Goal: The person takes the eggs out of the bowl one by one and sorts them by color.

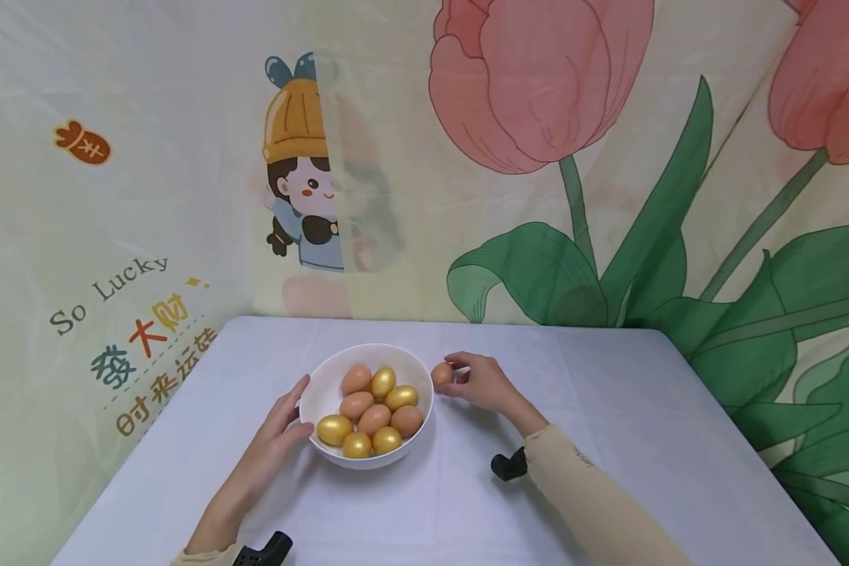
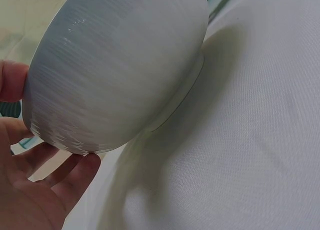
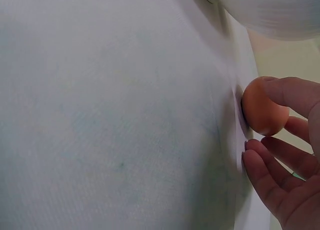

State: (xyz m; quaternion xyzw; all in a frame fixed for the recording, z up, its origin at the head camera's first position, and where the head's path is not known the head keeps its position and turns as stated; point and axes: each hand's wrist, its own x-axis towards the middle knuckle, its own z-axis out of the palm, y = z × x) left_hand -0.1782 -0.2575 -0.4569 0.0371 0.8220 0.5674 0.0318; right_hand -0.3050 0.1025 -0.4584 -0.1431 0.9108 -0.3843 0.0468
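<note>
A white bowl (image 1: 368,464) on the table carries several brown eggs (image 1: 356,406) and several golden eggs (image 1: 334,430). My left hand (image 1: 277,428) holds the bowl's left side, thumb at the rim; in the left wrist view its fingers (image 2: 80,177) touch the outer wall. Just right of the bowl, my right hand (image 1: 483,384) pinches another brown egg (image 1: 442,373) between thumb and fingers. The right wrist view shows this egg (image 3: 264,107) close to the tabletop, with the bowl's outside (image 3: 280,14) above it; whether it touches the cloth, I cannot tell.
A white cloth (image 1: 608,440) covers the table. Behind it hangs a backdrop printed with pink tulips (image 1: 545,79), and a cartoon child (image 1: 304,196) appears at its fold. Black devices (image 1: 509,464) are worn at both wrists, beside beige sleeves (image 1: 587,487).
</note>
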